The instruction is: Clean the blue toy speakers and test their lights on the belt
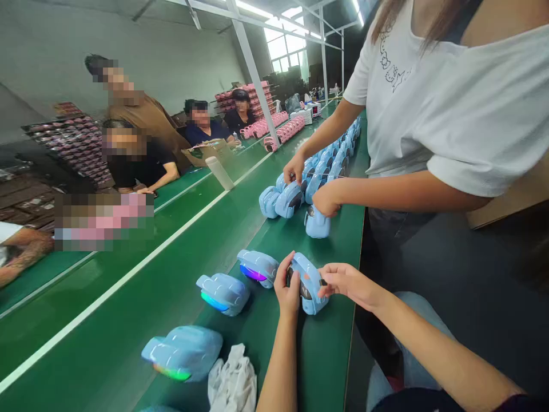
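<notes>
We are holding a pale blue plastic toy (pixel 309 284) above the green desk (pixel 326 366) — our left hand (pixel 286 286) is curled closed around it, while our right hand (pixel 348 284) is partly open, its fingertips (pixel 328 280) resting on the toy's side, though we cannot tell whether they are gripping. Three glowing toys (pixel 223 293) are lying beside us near a white cloth (pixel 231 380) — a long row of toys (pixel 317 186) is showing no visible glow, with a co-worker's hands (pixel 326 198) working at it.
</notes>
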`<move>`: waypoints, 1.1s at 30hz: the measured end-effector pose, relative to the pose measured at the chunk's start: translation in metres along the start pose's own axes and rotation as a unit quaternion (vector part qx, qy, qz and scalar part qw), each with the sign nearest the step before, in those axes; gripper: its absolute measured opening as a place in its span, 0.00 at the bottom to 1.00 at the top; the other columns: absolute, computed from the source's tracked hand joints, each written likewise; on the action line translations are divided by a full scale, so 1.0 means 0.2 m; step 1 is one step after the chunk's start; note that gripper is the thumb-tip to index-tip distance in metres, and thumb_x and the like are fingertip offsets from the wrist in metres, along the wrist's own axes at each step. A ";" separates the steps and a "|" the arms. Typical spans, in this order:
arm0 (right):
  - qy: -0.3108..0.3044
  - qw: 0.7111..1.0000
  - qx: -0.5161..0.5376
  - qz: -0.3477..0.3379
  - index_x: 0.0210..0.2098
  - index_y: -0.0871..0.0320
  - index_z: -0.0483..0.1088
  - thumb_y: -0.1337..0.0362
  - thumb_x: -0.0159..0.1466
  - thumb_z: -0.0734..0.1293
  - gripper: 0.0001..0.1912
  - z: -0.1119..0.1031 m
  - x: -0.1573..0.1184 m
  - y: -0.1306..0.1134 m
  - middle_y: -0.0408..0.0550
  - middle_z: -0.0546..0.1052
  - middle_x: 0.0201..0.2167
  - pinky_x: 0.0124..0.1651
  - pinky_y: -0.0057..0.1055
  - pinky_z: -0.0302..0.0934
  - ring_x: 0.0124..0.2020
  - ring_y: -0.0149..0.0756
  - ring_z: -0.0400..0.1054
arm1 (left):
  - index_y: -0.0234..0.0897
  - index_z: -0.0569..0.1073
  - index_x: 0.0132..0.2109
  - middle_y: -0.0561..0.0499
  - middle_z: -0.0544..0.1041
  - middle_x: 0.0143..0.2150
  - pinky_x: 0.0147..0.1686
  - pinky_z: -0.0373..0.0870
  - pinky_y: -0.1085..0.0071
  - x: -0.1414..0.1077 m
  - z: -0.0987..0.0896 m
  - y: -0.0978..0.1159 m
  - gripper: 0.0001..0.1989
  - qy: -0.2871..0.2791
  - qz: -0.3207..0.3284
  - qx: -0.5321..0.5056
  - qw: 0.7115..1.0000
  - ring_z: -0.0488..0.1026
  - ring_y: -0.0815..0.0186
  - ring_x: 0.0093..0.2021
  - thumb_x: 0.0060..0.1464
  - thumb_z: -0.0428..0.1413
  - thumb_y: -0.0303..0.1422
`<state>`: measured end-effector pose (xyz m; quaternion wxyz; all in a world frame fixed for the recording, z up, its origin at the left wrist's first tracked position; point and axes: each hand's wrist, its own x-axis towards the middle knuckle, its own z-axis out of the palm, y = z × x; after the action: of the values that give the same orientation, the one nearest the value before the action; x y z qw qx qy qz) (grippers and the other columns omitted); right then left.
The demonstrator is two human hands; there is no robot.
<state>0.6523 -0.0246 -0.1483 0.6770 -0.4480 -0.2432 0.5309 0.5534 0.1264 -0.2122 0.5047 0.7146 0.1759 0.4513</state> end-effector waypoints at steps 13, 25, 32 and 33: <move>0.059 0.996 0.050 -0.046 0.28 0.59 0.66 0.47 0.54 0.71 0.22 0.09 -0.05 0.15 0.48 0.75 0.36 0.37 0.29 0.60 0.29 0.29 0.68 | 0.37 0.76 0.32 0.50 0.77 0.34 0.36 0.71 0.67 0.11 -0.02 0.04 0.11 -0.103 -0.231 -0.212 0.944 0.73 0.63 0.35 0.38 0.65 0.34; 0.152 0.987 -0.014 0.050 0.25 0.59 0.66 0.49 0.49 0.71 0.20 0.01 0.03 0.18 0.40 0.70 0.20 0.23 0.24 0.55 0.17 0.24 0.59 | 0.40 0.76 0.33 0.52 0.77 0.34 0.43 0.72 0.63 0.08 0.00 -0.04 0.09 -0.099 -0.227 -0.276 0.929 0.74 0.62 0.39 0.41 0.64 0.34; 0.143 0.985 -0.055 0.076 0.24 0.59 0.65 0.52 0.56 0.70 0.17 0.02 0.06 0.16 0.41 0.71 0.18 0.18 0.22 0.51 0.15 0.24 0.59 | 0.41 0.78 0.32 0.51 0.78 0.35 0.39 0.71 0.65 0.08 0.02 0.02 0.08 -0.100 -0.236 -0.245 0.935 0.74 0.60 0.39 0.42 0.64 0.35; 0.144 0.984 -0.059 0.083 0.25 0.59 0.65 0.52 0.56 0.69 0.17 0.02 0.06 0.15 0.42 0.72 0.18 0.18 0.21 0.51 0.15 0.24 0.60 | 0.41 0.78 0.32 0.51 0.79 0.34 0.39 0.71 0.66 0.08 0.02 0.02 0.08 -0.100 -0.239 -0.243 0.935 0.74 0.60 0.39 0.41 0.65 0.35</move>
<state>0.6375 -0.0109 -0.1749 0.6306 -0.5776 -0.1358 0.5003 0.5642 0.1345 -0.2012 0.7705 0.5487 0.1754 0.2728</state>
